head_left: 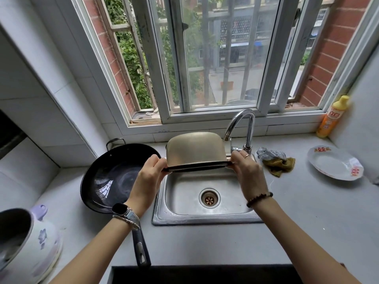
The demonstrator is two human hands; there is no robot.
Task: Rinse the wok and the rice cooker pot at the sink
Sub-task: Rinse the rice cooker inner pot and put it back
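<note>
L hand [150,171] & R hand [245,168] pinched opposite rim edges of the rice cooker pot [195,149], held upside-down over the sink [235,201] w/ the wok [111,177] just left; prob. light, stiff, wet-slick, so rim grip best.

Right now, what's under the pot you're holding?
The sink, its drain in view near the middle. The pot, held upside down by its rim in the left hand and right hand, covers the basin's back wall; its inside faces down, mostly unseen.
</note>
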